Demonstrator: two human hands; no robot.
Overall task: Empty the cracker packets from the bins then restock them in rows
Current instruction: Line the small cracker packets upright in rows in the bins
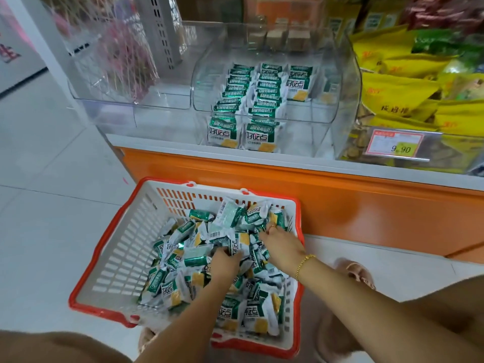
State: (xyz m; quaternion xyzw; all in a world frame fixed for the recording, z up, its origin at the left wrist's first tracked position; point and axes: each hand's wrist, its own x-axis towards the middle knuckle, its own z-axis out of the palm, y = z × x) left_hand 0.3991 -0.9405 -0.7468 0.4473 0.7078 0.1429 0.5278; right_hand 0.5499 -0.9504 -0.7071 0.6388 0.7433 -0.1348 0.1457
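A red-and-white shopping basket (123, 247) sits on the floor, holding a loose heap of several green-and-white cracker packets (183, 258). Both hands reach down into the heap. My left hand (225, 260) has its fingers dug among the packets and curled round one. My right hand (280, 242) lies over the packets toward the basket's far right side, its fingertips hidden in them. On the counter above, a clear plastic bin (324, 100) holds cracker packets in rows (248, 100): two full rows and one packet (300, 82) at the back of a third.
An empty clear bin (110, 106) stands left of the cracker bin. Yellow snack bags (408, 82) and a 9.90 price tag (395, 145) fill the bin on the right. The orange counter front (366, 210) rises just behind the basket. Grey floor tiles stretch to the left.
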